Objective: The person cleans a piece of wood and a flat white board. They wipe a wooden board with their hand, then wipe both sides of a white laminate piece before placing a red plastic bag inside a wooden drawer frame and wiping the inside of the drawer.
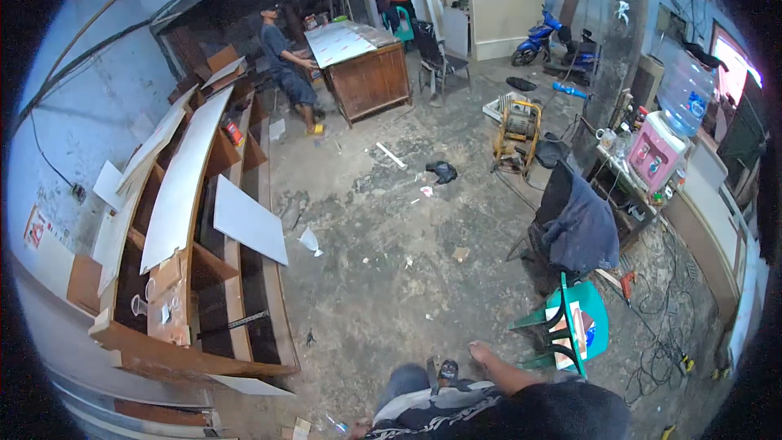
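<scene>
At the lower edge, my left hand (pixel 358 429) is only partly in view, its fingers against a clear plastic container (pixel 336 423); it seems to grip it, and whether this is a cup or a bottle is unclear. My right hand (pixel 479 350) hangs in front of my body over the concrete floor, its forearm bare. I see nothing in it, and its fingers are too small and blurred to make out. Between the arms show my patterned dark and white clothing and one foot (pixel 447 370) in dark footwear.
A long wooden cabinet frame (pixel 199 293) with loose white panels lies left. On the right stand a green plastic chair (pixel 599 330), a cloth-draped chair (pixel 580 224), a pink water dispenser (pixel 654 151) and tangled cables (pixel 664 334). A person (pixel 285 61) leans by a wooden desk (pixel 366 85).
</scene>
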The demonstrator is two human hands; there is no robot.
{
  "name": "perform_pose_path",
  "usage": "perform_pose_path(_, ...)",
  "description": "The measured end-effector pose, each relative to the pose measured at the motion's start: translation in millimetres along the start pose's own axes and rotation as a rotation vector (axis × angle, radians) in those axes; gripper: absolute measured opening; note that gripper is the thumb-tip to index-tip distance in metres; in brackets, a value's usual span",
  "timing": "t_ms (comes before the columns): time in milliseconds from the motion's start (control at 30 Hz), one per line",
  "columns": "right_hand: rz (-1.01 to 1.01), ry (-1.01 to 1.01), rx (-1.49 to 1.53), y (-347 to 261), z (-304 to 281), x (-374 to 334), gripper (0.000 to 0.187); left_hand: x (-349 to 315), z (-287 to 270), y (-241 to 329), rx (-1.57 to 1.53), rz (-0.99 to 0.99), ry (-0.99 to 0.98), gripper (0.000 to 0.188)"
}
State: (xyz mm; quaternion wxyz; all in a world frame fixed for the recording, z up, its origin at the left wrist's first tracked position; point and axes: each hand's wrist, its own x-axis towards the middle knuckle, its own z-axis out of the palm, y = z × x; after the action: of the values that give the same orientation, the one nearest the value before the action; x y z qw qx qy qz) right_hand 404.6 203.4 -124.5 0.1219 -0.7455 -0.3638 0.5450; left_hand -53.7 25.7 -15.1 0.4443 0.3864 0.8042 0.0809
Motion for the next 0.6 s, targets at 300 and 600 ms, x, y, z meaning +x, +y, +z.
perform_pose_path(300,-0.841,-0.022,-0.902,21,-44,162,0.021,151,-17,107,-0.124,0.027,-0.055,0.019)
perform_pose_path(600,0.233,0.232,-0.087,-239,-109,162,0.035,450,-164,331,-0.540,0.381,-0.010,0.016)
